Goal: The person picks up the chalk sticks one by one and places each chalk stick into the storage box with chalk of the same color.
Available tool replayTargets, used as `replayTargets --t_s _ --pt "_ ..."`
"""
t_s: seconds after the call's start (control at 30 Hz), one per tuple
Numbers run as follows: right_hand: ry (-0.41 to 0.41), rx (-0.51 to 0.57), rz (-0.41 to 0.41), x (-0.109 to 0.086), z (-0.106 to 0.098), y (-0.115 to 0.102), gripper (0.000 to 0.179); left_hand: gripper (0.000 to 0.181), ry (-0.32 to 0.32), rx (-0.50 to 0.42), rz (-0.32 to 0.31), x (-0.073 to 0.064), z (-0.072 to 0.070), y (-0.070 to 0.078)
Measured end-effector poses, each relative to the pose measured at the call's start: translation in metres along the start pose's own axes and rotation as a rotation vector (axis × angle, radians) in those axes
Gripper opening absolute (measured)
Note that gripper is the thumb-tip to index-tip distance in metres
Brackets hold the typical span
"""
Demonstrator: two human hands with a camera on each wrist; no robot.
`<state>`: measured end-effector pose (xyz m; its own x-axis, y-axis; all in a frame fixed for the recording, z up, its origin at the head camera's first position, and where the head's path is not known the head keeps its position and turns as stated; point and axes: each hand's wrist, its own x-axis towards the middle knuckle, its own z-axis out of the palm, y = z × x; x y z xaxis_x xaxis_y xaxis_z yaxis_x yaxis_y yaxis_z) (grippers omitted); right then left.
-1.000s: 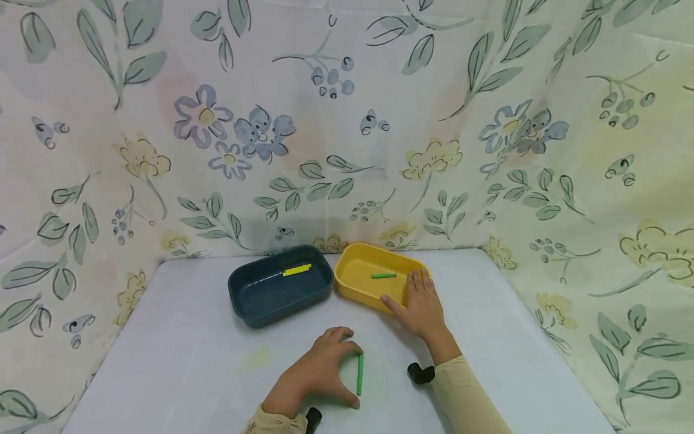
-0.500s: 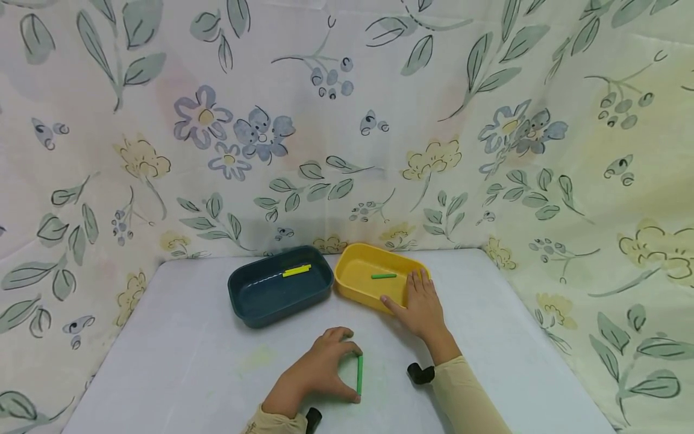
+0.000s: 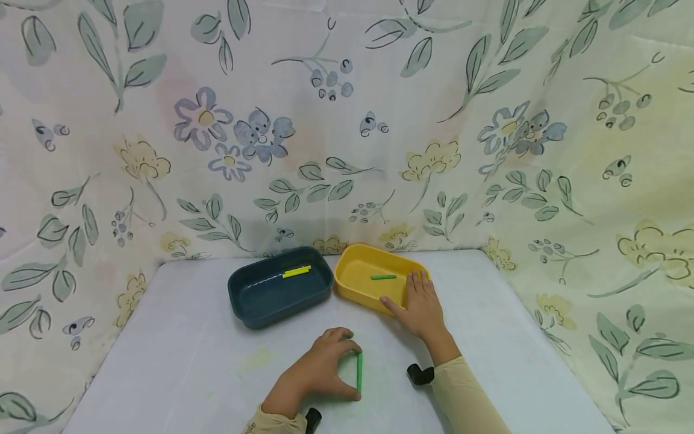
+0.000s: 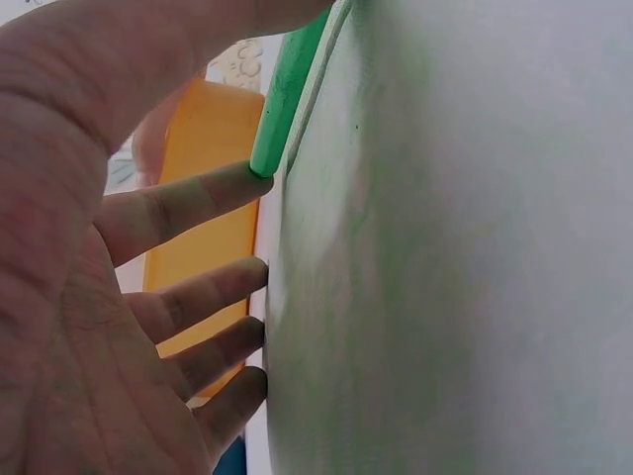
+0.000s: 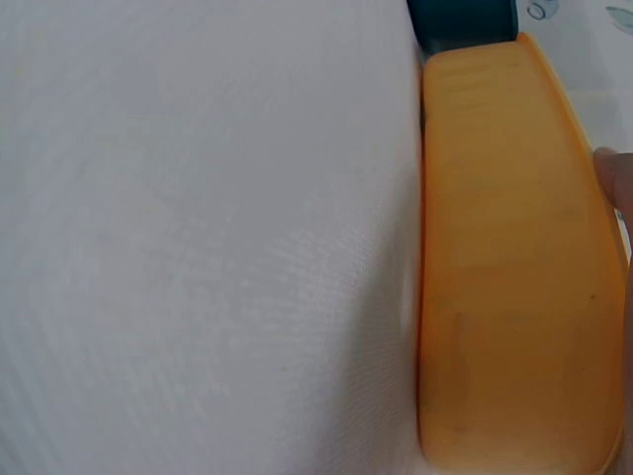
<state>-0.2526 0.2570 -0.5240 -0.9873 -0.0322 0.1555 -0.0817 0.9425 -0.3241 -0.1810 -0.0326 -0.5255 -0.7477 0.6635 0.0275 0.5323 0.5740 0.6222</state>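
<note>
My left hand (image 3: 323, 367) pinches a green chalk stick (image 3: 359, 374) end to end, thumb at the near end and index finger at the far end. In the left wrist view the chalk (image 4: 289, 99) lies close along the white cloth, and the other fingers are spread with their tips at the cloth. My right hand (image 3: 424, 307) rests on the right end of a yellow tray (image 3: 355, 265), fingers extended over the rim, thumb on the near edge. Another green chalk stick (image 3: 383, 276) lies inside that tray. Mostly the tray's outer side (image 5: 524, 257) fills the right wrist view.
A dark blue tray (image 3: 260, 298) stands left of the yellow one, their ends close together. Yellow chalk sticks (image 3: 296, 272) lie in it. Faint yellow-green smudges mark the white tablecloth (image 3: 190, 337). A floral curtain (image 3: 325, 120) hangs behind the table.
My left thumb has closed in against the near end of the green chalk, which was apart from it one second ago. The right hand and both trays have stayed put.
</note>
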Motion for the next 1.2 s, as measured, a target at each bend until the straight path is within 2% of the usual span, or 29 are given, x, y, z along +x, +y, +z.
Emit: replayTargets --t_s 0.43,0.8,1.2 --pt "0.013 0.008 -0.002 0.001 0.001 0.001 0.118 0.077 0.018 -0.042 -0.037 0.004 -0.010 -0.004" --pt "0.015 0.012 -0.009 -0.001 0.002 0.001 0.118 0.080 0.117 -0.091 -0.044 0.007 -0.006 -0.015" --pt "0.007 -0.006 -0.013 0.000 -0.001 -0.002 0.118 0.081 0.198 -0.130 -0.073 0.012 -0.010 -0.014"
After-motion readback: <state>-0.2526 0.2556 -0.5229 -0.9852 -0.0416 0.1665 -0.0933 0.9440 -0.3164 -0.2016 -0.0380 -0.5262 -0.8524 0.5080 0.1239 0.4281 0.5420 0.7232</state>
